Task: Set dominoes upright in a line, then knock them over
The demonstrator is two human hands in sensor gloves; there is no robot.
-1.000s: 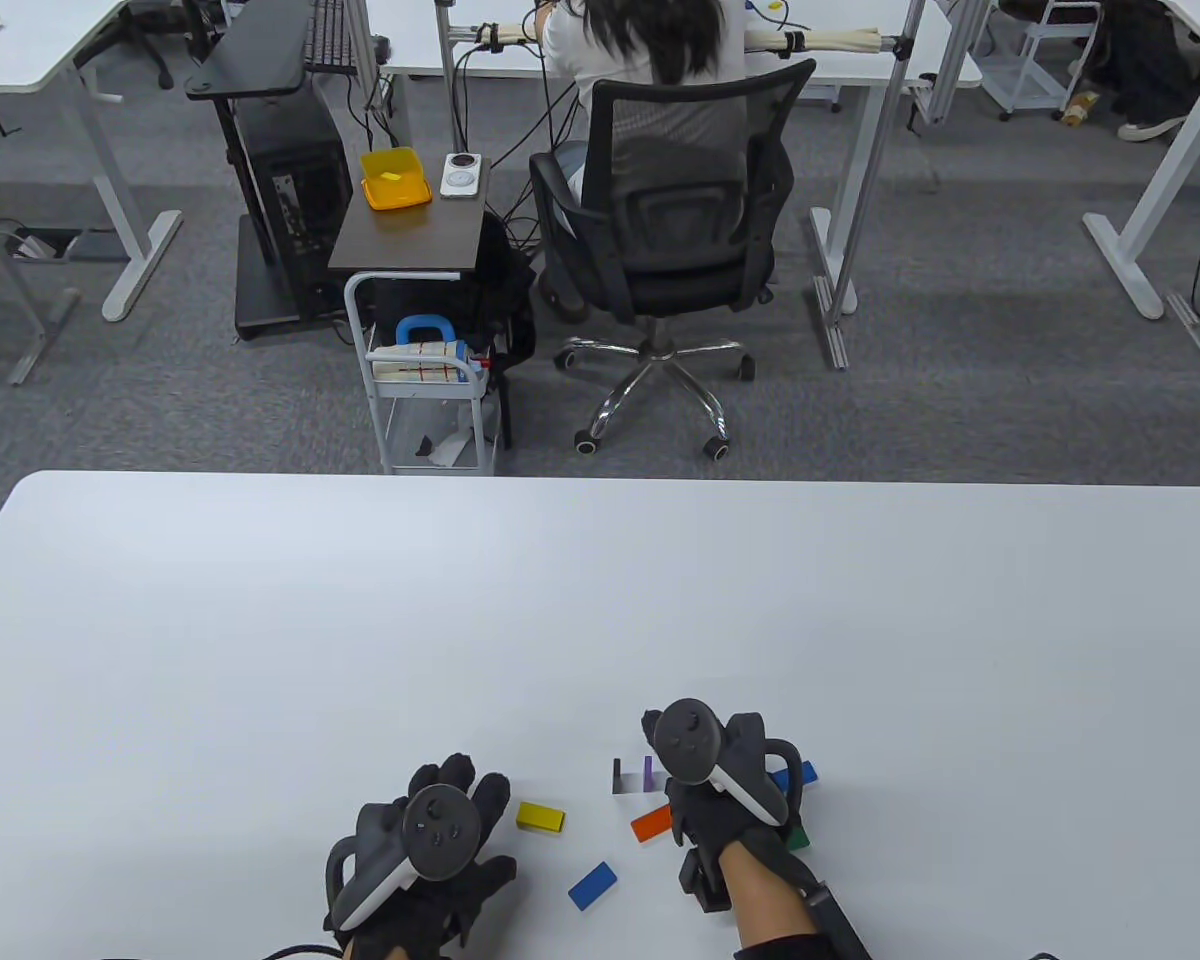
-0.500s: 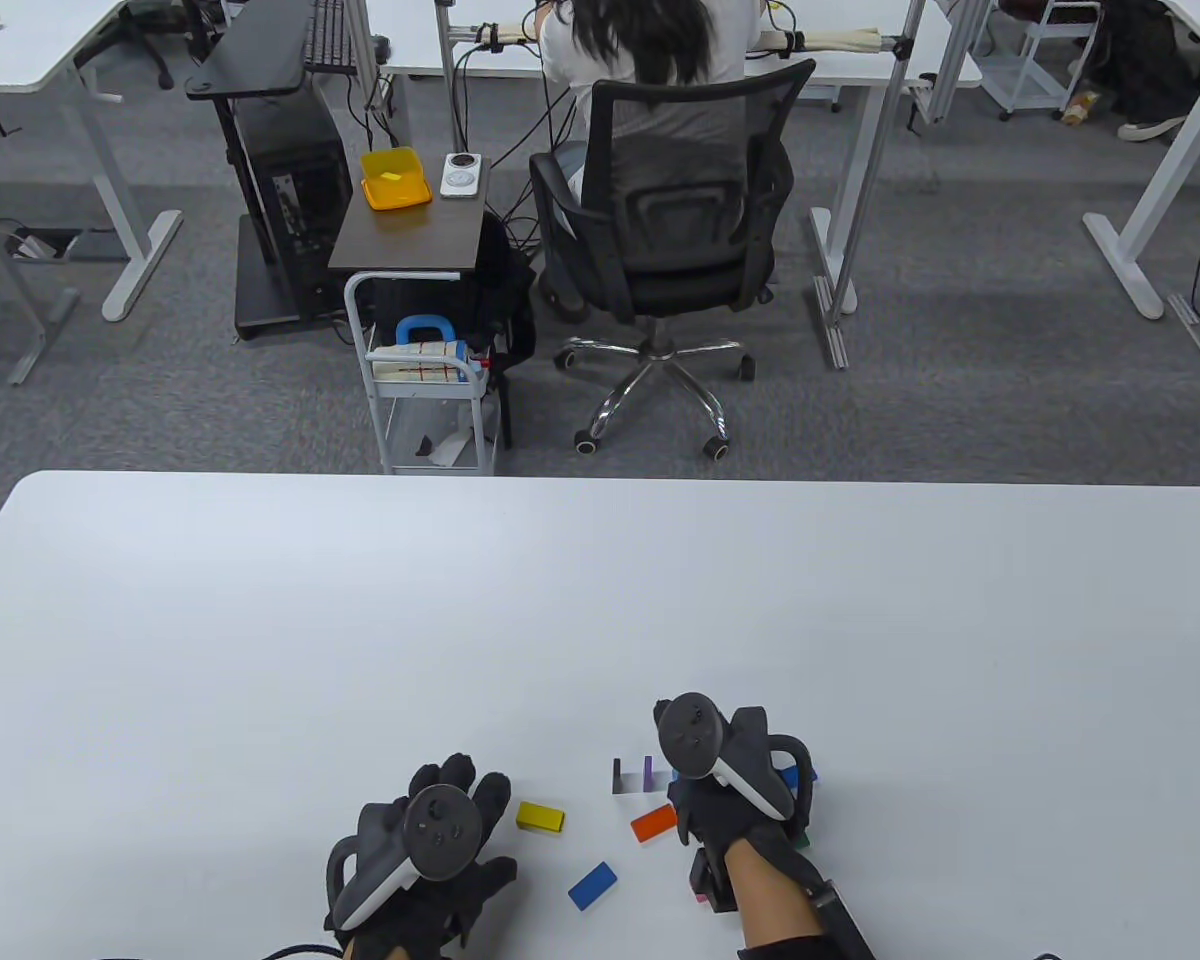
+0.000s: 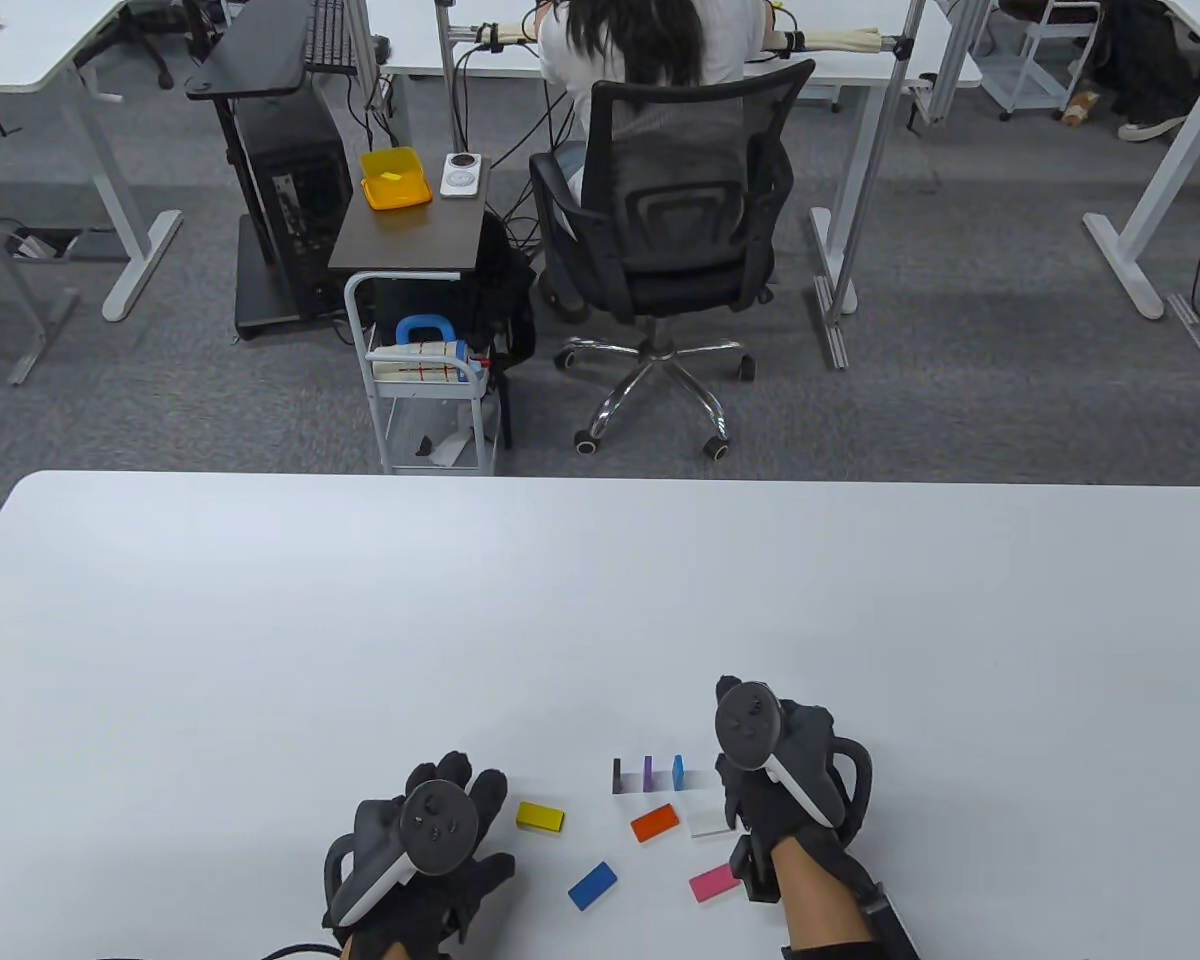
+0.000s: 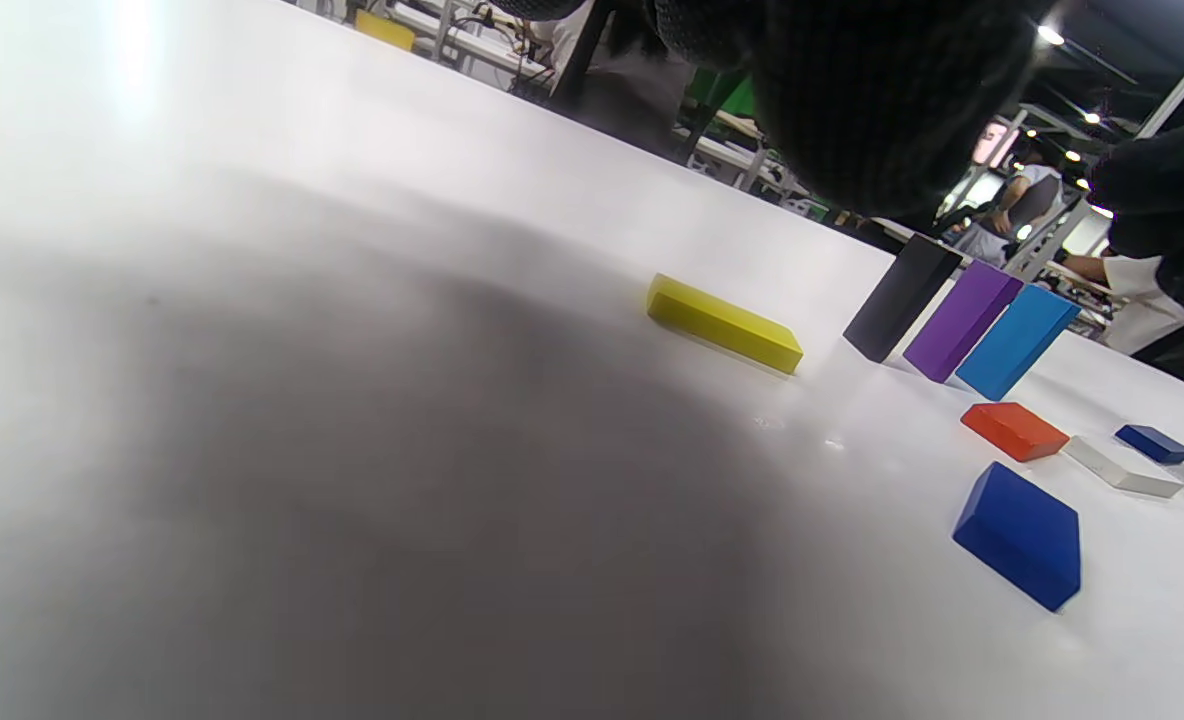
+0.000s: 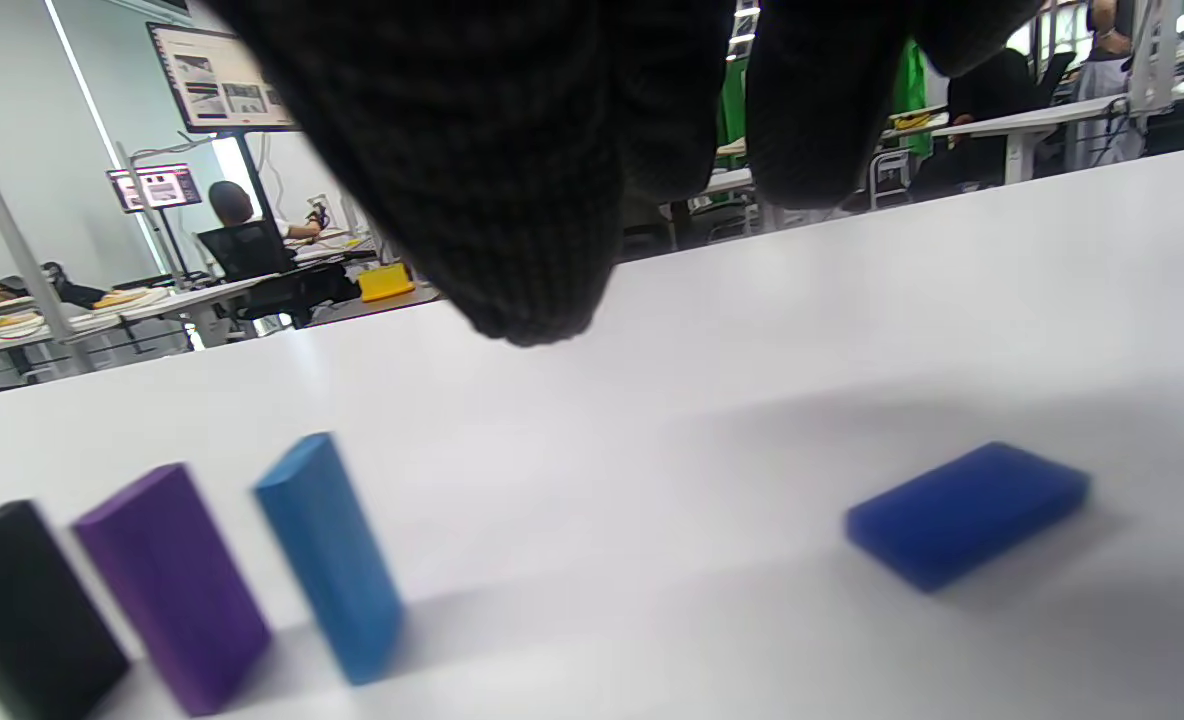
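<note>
Three dominoes stand upright in a row: black, purple and light blue. My right hand hovers just right of the light blue one and holds nothing. In the right wrist view its fingers hang empty above the table, with the light blue domino to the left and a dark blue one lying flat to the right. Yellow, orange, white, blue and pink dominoes lie flat. My left hand rests beside the yellow one, holding nothing.
The white table stretches wide beyond the dominoes. Past its far edge stand a small cart and an office chair with a person seated at another desk.
My right hand let go of the light blue domino, now standing third in the row, and moved right. The white and pink dominoes came into view. The left hand stayed put.
</note>
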